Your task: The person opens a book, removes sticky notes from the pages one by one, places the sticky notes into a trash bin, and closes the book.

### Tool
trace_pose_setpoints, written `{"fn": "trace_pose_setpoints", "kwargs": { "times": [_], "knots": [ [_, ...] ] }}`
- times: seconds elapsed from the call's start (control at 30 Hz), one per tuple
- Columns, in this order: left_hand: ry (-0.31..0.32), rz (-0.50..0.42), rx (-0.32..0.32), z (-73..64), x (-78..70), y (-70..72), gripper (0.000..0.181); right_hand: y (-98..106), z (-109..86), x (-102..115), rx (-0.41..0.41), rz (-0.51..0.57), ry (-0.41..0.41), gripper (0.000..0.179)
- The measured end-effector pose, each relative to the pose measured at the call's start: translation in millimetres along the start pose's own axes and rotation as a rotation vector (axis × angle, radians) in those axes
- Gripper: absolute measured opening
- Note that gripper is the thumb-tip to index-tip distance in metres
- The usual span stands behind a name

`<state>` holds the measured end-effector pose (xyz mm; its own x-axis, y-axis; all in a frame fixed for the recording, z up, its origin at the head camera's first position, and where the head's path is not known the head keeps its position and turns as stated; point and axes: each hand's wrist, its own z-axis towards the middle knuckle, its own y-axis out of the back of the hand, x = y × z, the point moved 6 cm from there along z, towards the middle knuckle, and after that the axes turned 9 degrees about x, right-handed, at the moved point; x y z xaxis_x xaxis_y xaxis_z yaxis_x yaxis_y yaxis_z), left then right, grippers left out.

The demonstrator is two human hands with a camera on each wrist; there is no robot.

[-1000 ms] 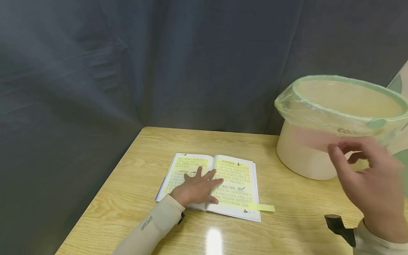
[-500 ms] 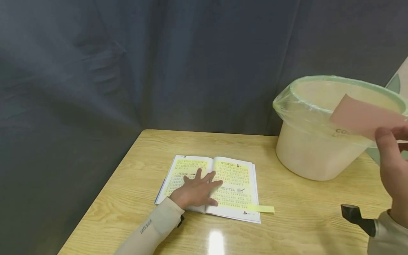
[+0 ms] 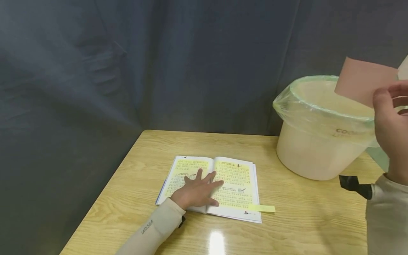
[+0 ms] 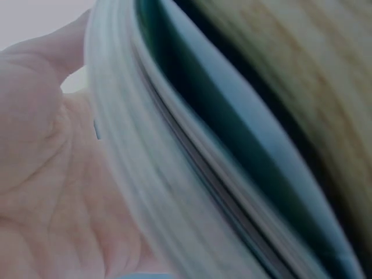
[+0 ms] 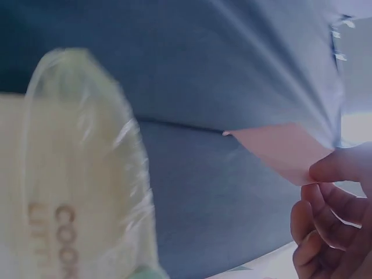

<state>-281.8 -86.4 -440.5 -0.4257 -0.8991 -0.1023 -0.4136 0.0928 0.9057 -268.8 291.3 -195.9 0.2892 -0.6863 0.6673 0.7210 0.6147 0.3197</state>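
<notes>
An open book (image 3: 234,170) with yellow-highlighted pages lies on the wooden table. My left hand (image 3: 197,191) rests on it with fingers spread across the middle fold. In the left wrist view, the palm shows beside the thick page edges (image 4: 133,145). My right hand (image 3: 393,120) pinches a pink slip of paper (image 3: 364,79) between thumb and fingers. In the head view the slip overlaps the mouth of a cream bin (image 3: 313,152) lined with a clear bag. The right wrist view shows the same pink paper (image 5: 282,151) held by one end.
A yellow strip (image 3: 266,208) sticks out from the right page near its lower corner. The bin's bag-covered rim (image 3: 318,108) rises high at the table's right. A dark curtain (image 3: 207,63) hangs behind the wooden table (image 3: 296,209).
My right hand, holding the pink paper, has moved right and then up, from in front of the bin to the height of its rim. My left hand stays on the book.
</notes>
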Motion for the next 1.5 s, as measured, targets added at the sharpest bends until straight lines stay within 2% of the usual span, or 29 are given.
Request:
{"fn": "trace_pose_setpoints", "kwargs": {
  "times": [0.13,0.2,0.33,0.4,0.47,0.5,0.67,0.87,1.1,1.23,1.37,1.5],
  "knots": [
    [-0.002,0.023,-0.003,-0.1,-0.4,0.9,0.074,-7.6,15.0,-9.0,0.009,-0.035,0.015,0.031],
    [-0.004,0.039,-0.008,0.8,-0.3,1.6,0.074,-11.5,21.9,-16.1,0.053,-0.071,-0.020,0.032],
    [-0.008,0.039,-0.007,2.4,-0.3,1.1,0.074,-21.8,31.6,-29.3,0.254,-0.216,-0.143,0.016],
    [-0.008,0.030,-0.002,2.2,-0.5,0.1,0.074,-27.2,35.5,-33.1,0.369,-0.307,-0.174,0.032],
    [-0.008,0.025,0.001,1.9,-0.6,-0.9,0.074,-32.3,40.2,-34.6,0.451,-0.389,-0.159,0.047],
    [-0.007,0.024,-0.001,1.2,-0.4,-0.8,0.074,-34.8,42.7,-35.1,0.477,-0.419,-0.145,0.048],
    [-0.005,0.028,-0.020,1.3,1.6,0.7,0.074,-45.4,51.6,-42.4,0.584,-0.519,-0.096,0.050],
    [-0.002,0.031,-0.023,2.8,1.9,2.0,0.074,-57.3,49.7,-56.8,0.673,-0.597,-0.077,0.050],
    [0.009,0.029,-0.016,3.8,1.3,1.3,0.075,-59.3,47.0,-61.5,0.681,-0.628,-0.080,0.049],
    [0.009,0.032,-0.012,4.9,1.1,0.5,0.074,-57.3,44.2,-61.7,0.654,-0.607,-0.090,0.050],
    [0.012,0.020,-0.003,7.2,0.6,-0.6,0.074,-51.5,36.4,-49.0,0.555,-0.548,-0.030,0.048],
    [0.015,0.013,0.012,7.8,-0.7,-3.1,0.074,-38.6,8.7,-20.6,0.391,-0.407,0.089,0.041]
  ]
}}
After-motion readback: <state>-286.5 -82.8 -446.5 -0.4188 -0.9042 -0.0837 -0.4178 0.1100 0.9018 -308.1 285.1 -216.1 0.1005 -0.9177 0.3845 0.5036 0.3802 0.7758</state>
